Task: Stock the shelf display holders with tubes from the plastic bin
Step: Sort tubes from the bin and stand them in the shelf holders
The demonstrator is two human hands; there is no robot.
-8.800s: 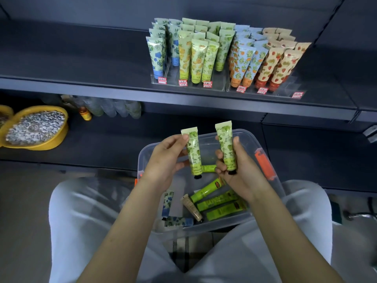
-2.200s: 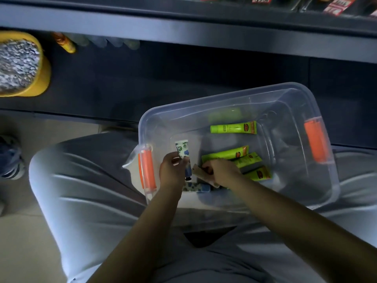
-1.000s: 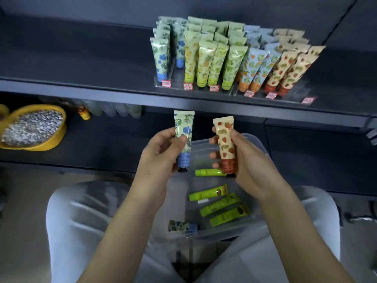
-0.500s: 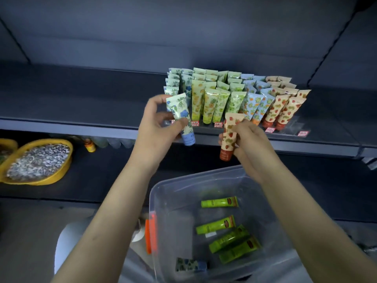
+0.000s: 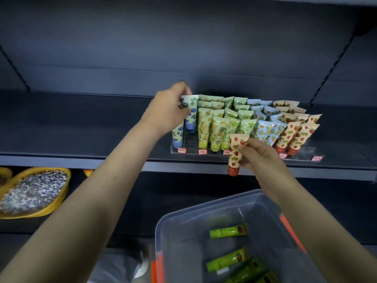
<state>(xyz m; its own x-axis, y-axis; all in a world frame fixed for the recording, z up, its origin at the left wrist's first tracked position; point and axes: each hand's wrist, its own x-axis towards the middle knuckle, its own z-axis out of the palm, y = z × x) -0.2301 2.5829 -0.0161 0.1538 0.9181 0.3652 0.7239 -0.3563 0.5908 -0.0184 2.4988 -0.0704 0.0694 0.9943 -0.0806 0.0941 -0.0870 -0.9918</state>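
Strawberry tube point(image 5: 234, 155) occupies right hand point(image 5: 260, 157), blue-flower tube point(image 5: 191, 111) left hand point(image 5: 168, 113).

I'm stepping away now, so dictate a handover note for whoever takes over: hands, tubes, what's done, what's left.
Left hand grips a blue tube at the left end of the holder.
Right hand pinches a strawberry tube in front of the shelf edge, not yet placed.
Done: holder rows mostly filled.
Left: seat both tubes; several green tubes lie in the bin.
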